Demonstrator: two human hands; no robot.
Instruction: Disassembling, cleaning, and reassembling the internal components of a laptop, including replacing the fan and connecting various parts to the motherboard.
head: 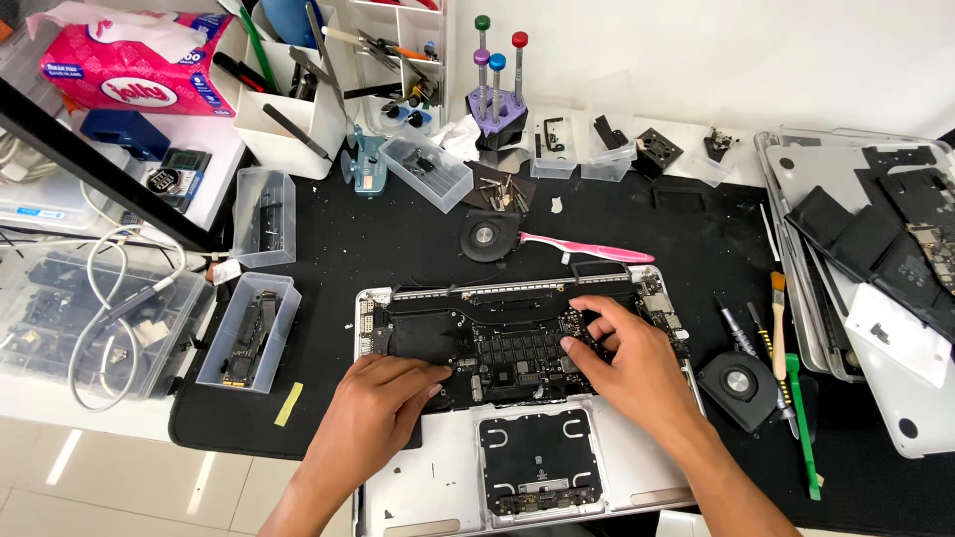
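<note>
Opened laptop shell lies bottom-up at the near edge of the black work mat; its logic board sits in the upper half of the case, above the trackpad underside

My left hand lies flat, fingers loosely curled, tips pressing the board's left lower edge; it holds nothing. My right hand is half open, fingertips on the board's right end by the corner; whether it pinches a connector I cannot tell

I judge the step as working the board loose or seating it. The next move calls for even pressure at both ends, no flexing

One fan lies above the case beside a pink toothbrush; a second fan just right of it
</note>
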